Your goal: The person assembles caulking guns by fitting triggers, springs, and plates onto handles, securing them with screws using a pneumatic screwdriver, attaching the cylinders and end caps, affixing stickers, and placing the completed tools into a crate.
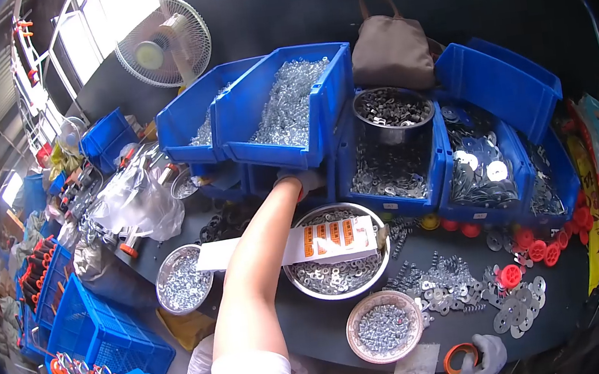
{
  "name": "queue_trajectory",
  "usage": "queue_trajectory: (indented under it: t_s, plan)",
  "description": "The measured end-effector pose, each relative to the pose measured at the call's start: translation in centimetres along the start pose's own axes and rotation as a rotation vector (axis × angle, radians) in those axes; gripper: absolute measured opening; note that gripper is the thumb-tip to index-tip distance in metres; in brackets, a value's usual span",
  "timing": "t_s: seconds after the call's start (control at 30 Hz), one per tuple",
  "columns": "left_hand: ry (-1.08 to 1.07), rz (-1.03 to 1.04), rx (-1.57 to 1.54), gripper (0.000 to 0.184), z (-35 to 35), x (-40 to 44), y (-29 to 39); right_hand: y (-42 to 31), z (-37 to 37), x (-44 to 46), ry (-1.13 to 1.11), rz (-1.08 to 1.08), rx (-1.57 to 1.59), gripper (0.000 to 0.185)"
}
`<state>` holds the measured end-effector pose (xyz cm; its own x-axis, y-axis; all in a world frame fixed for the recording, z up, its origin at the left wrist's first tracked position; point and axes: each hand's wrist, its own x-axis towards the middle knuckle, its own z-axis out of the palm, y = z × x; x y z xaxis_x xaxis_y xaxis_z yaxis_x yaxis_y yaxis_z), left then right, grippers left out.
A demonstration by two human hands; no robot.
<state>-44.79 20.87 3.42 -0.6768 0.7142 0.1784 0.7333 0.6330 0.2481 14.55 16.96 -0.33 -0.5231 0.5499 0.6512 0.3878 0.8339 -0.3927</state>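
Observation:
My left hand (306,180), in a pale glove, reaches into a dark opening below the raised blue bins; its fingers are hidden. The left forearm passes over a white strip with orange markings (331,239). That strip lies across a steel bowl of metal washers (339,277). At the lower right, my right hand (484,362), in a grey glove, has its fingers curled on an orange ring (458,358). A patterned bowl of small metal screws or fasteners (383,327) stands to the left of this hand. Flat metal discs (520,306) lie above it.
Two raised blue bins (283,107) hold shiny small parts. More blue bins (482,166) with metal pieces and a steel bowl of dark parts (394,113) stand right. Red plastic wheels (542,244) and springs (406,278) lie about. Left are a screw bowl (183,278) and fan (163,43).

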Motion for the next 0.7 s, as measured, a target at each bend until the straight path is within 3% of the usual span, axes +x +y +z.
queue_trajectory:
  t_s: [0.2,0.3,0.6,0.67,0.7]
  plan:
    - [-0.034,-0.018,-0.031,0.055,0.6,-2.9,1.4,0.9,0.7,-1.1,0.01,0.003,-0.003,0.025]
    - [-0.05,-0.028,-0.043,0.055,-1.1,-2.6,1.8,4.1,2.4,-4.4,0.026,-0.018,-0.048,0.038]
    - [-0.088,-0.014,-0.125,0.057,-4.4,-4.6,2.9,2.5,1.4,-2.6,-0.036,-0.001,-0.049,0.04]
    - [-0.109,0.008,-0.167,0.059,-6.0,-5.7,2.8,-0.2,0.1,0.0,0.019,-0.009,-0.008,0.024]
    - [-0.191,-0.085,-0.245,0.062,-7.2,-6.6,3.1,-0.3,0.1,0.1,0.018,-0.01,-0.003,0.024]
